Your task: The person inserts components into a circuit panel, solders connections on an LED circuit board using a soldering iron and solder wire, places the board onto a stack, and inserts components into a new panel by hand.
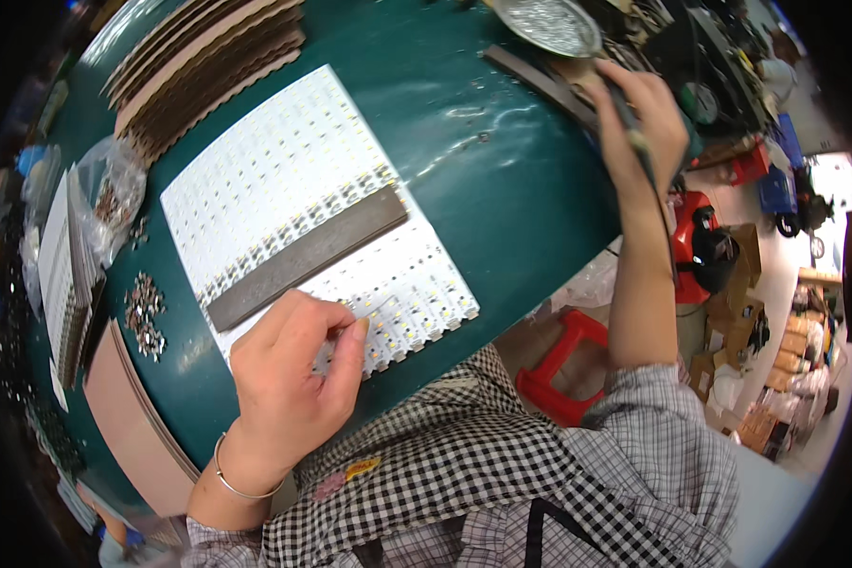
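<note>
A white LED circuit board panel (275,161) dotted with rows of small yellow-white chips lies slantwise on the green table. Across its lower part rests a flat dark grey bar (308,257). My left hand (298,369) is over the board's near left edge, thumb and index finger pinched together; anything between them is too small to name. At the far right, my right hand (639,123) is closed round a slim corded tool that looks like a soldering iron, its cord trailing along my forearm. That hand is beside a round metal dish (551,24) with a shiny, silvery inside.
Stacked brown wavy-edged boards (204,71) stand at the far left. Nearer are a clear plastic bag (114,194), a heap of small metal pieces (145,315), and more stacked panels (128,417). A dark strip (540,83) lies near the dish. A red stool (568,369) stands below the table edge.
</note>
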Tool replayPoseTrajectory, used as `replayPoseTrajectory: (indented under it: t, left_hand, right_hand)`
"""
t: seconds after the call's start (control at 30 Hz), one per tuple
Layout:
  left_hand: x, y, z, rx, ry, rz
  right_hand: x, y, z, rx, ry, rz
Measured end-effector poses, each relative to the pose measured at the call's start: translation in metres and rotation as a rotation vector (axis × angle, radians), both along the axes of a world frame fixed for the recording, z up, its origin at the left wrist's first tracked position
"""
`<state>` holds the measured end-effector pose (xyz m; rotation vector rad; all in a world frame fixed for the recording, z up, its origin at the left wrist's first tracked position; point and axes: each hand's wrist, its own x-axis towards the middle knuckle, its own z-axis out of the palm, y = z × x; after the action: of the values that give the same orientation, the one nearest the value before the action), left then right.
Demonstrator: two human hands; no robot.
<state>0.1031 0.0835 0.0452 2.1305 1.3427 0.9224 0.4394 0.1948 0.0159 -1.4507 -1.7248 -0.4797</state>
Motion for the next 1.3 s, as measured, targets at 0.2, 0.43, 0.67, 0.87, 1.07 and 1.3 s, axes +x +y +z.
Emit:
replayPoseTrajectory:
  t: [0.2, 0.43, 0.67, 0.87, 1.07, 1.3]
  left_hand:
    - [-0.014, -0.006, -0.006, -0.056, 0.072, -0.055]
    - [0.002, 0.004, -0.017, 0.041, 0.024, 0.014]
    - [0.003, 0.005, -0.024, 0.069, 0.051, 0.010]
    - [0.007, 0.007, -0.028, 0.071, 0.050, -0.008]
    - [0.007, 0.007, -0.033, 0.083, 0.101, -0.042]
    - [0.010, 0.007, -0.036, 0.083, 0.104, -0.044]
  right_hand:
    - [-0.050, -0.087, 0.015, -0.093, 0.652, 0.307]
    - [-0.083, -0.112, 0.003, -0.401, 0.592, 0.637]
    - [-0.088, -0.116, -0.002, -0.395, 0.600, 0.618]
    - [-0.089, -0.114, 0.001, -0.421, 0.548, 0.632]
    - [-0.088, -0.112, 0.007, -0.452, 0.502, 0.671]
    - [-0.090, -0.110, 0.013, -0.464, 0.462, 0.684]
